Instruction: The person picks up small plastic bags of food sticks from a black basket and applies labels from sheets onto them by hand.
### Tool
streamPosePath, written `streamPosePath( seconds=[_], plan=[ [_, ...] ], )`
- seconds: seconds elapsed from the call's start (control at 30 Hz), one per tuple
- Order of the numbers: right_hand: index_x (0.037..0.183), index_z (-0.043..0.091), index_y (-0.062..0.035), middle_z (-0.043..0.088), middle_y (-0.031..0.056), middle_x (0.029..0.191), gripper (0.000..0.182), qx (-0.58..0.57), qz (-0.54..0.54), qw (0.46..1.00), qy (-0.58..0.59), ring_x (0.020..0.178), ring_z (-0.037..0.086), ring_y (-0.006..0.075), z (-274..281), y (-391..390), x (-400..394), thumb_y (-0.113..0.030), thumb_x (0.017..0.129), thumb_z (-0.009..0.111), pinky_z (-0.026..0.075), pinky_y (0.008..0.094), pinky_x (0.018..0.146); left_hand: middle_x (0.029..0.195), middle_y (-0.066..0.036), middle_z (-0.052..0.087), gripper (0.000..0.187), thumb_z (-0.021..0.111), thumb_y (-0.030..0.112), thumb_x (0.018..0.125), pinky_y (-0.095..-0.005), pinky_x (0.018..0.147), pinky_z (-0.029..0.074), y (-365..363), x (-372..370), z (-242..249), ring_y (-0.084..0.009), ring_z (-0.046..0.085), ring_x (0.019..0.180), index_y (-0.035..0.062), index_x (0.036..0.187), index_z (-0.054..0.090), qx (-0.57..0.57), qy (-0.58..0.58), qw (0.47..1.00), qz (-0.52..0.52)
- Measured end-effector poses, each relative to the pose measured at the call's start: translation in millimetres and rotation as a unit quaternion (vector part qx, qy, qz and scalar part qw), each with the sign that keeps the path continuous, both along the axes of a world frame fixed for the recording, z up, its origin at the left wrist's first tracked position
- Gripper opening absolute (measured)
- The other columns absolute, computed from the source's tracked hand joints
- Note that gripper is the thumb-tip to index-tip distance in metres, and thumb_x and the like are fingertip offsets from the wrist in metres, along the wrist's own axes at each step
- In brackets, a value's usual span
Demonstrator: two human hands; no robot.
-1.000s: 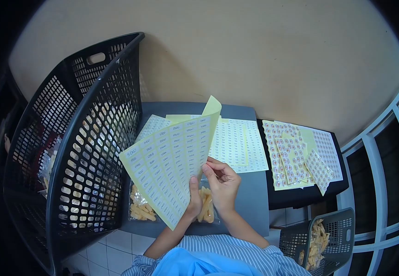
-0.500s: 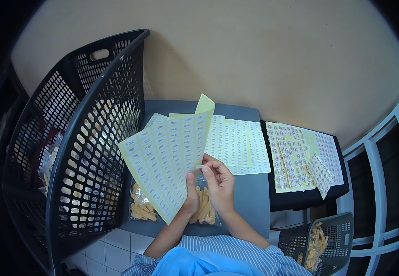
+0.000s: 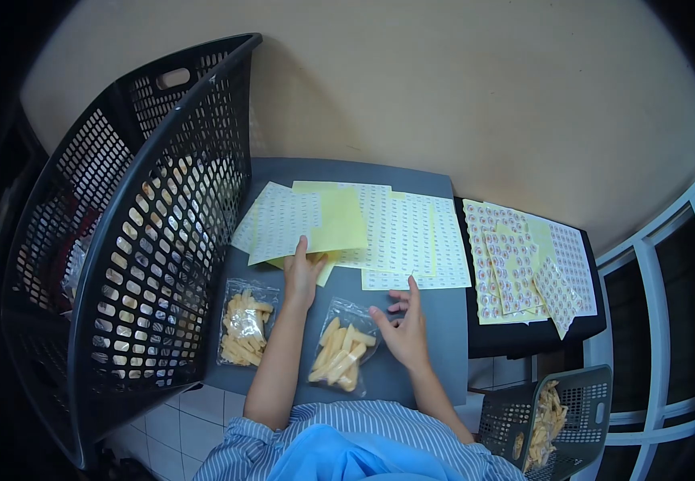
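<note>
Left hand (image 3: 303, 280): closed on the near edge of a sheet (image 3: 287, 223), thumb on top, fingers underneath. The sheet lies tilted over other label sheets (image 3: 400, 232) on the table (image 3: 442, 341).

Right hand (image 3: 405, 330): thumb and fingers spread wide, just beside the upper corner of the right bag (image 3: 343, 353); contact cannot be told.

Left bag (image 3: 243, 333): flat, between your left forearm and the large crate (image 3: 213, 78).

Side stand (image 3: 504, 345): round-label sheets (image 3: 498, 268), overlapping. Small basket (image 3: 598, 393): below it, with pale pieces inside.

Risks: the sheet could drag or crease those beneath if your left hand pulls while they overlap. A sleeve or forearm sweeping low could nudge either bag. The slick, wrinkled film could make a label skew or lift at a corner.

Hard to make out: whether a label clings to your right fingertips; the print on the sheets; your left fingers under the sheet; the large crate's contents, broken up by its mesh and lost in the dark left edge.
</note>
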State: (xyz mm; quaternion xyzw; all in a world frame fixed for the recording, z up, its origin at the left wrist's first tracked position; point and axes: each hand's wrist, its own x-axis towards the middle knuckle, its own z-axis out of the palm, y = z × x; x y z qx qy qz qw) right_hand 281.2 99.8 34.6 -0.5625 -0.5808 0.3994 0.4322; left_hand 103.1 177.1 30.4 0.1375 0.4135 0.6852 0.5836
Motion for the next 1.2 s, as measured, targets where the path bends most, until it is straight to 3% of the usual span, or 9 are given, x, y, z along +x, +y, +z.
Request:
streamPosePath(
  seconds=[0.27,0.33,0.47,0.67,0.77,0.83,1.0,1.03,1.2],
  plan=[
    [0.135,0.005,-0.0035,0.043,0.0177,0.111,0.091,-0.008,0.039,0.998,0.049,0.073,0.06,0.0178,1,-14,1,-0.001,0.069,0.068,0.051,0.0235,0.06,0.126,-0.012,0.037,0.047,0.039,0.032,0.091,-0.035,0.096,0.032,-67,-2,4,-0.0213,0.039,0.114,0.0012,0.125,0.03,-0.02,0.001,0.995,-0.093],
    [0.136,0.005,-0.0047,0.043,0.0174,0.111,0.091,-0.02,0.058,0.987,0.145,0.075,0.06,0.018,8,-19,0,0.003,0.068,0.066,0.05,0.0232,0.062,0.118,-0.01,0.045,0.036,0.043,0.027,0.09,-0.029,0.088,0.038,-87,1,13,-0.0158,0.044,0.106,0.0011,0.115,0.042,-0.003,0.187,0.976,-0.115],
    [0.137,0.007,-0.01,0.043,0.0164,0.113,0.09,-0.015,0.12,0.958,0.259,0.077,0.06,0.0162,30,-22,11,0.012,0.069,0.06,0.05,0.0224,0.064,0.096,-0.006,0.057,0.014,0.053,0.015,0.086,-0.0227,0.074,0.044,-101,-7,-2,-0.0102,0.053,0.085,0.0015,0.087,0.057,0.038,0.262,0.957,-0.121],
    [0.135,0.022,-0.0091,0.045,0.0143,0.114,0.079,-0.018,0.249,0.958,0.143,0.077,0.06,0.0144,54,-11,47,0.011,0.069,0.06,0.05,0.0224,0.067,0.101,-0.01,0.057,0.016,0.05,0.015,0.087,-0.0243,0.076,0.045,-106,17,1,-0.0135,0.055,0.089,0.0013,0.094,0.056,0.077,0.132,0.966,-0.207],
    [0.131,0.032,-0.0079,0.046,0.0123,0.113,0.073,0.015,0.215,0.967,0.136,0.073,0.06,0.0134,53,-9,50,0.012,0.067,0.06,0.049,0.0215,0.067,0.108,-0.011,0.054,0.026,0.044,0.017,0.09,-0.0271,0.083,0.042,-117,45,5,-0.0155,0.053,0.097,0.0009,0.11,0.049,0.052,-0.064,0.947,-0.31],
    [0.128,0.036,-0.0075,0.047,0.0125,0.112,0.069,0.052,0.171,0.979,0.097,0.076,0.059,0.0151,53,-10,49,0.01,0.066,0.061,0.049,0.0229,0.069,0.112,-0.011,0.052,0.033,0.041,0.017,0.091,-0.0279,0.088,0.039,-125,57,-4,-0.0155,0.05,0.102,0.0005,0.12,0.04,0.141,0.112,0.915,-0.362],
    [0.091,0.059,-0.0027,0.049,0.0112,0.098,0.025,0.216,-0.096,0.966,-0.102,0.087,0.052,0.0227,58,-33,27,-0.001,0.067,0.066,0.043,0.0315,0.076,0.107,-0.009,0.054,0.029,0.042,0.014,0.09,-0.0253,0.084,0.04,-121,68,4,-0.0122,0.05,0.097,-0.0016,0.114,0.045,0.15,0.196,0.92,-0.304],
    [0.078,0.06,-0.0029,0.048,0.0087,0.094,0.011,0.162,-0.089,0.982,-0.033,0.085,0.049,0.022,59,-40,20,-0.006,0.069,0.065,0.04,0.0309,0.076,0.108,-0.01,0.053,0.03,0.042,0.013,0.09,-0.0259,0.085,0.039,-121,66,10,-0.0131,0.049,0.099,-0.0017,0.115,0.043,0.157,0.217,0.914,-0.303],
    [0.078,0.062,-0.0063,0.046,0.0072,0.096,0.01,0.121,-0.065,0.99,-0.032,0.091,0.039,0.0228,46,-52,6,-0.015,0.073,0.063,0.03,0.0324,0.084,0.1,-0.011,0.057,0.026,0.046,0.008,0.086,-0.0263,0.078,0.042,-121,71,8,-0.013,0.053,0.09,-0.002,0.11,0.048,0.189,0.296,0.898,-0.265]
  ],
)
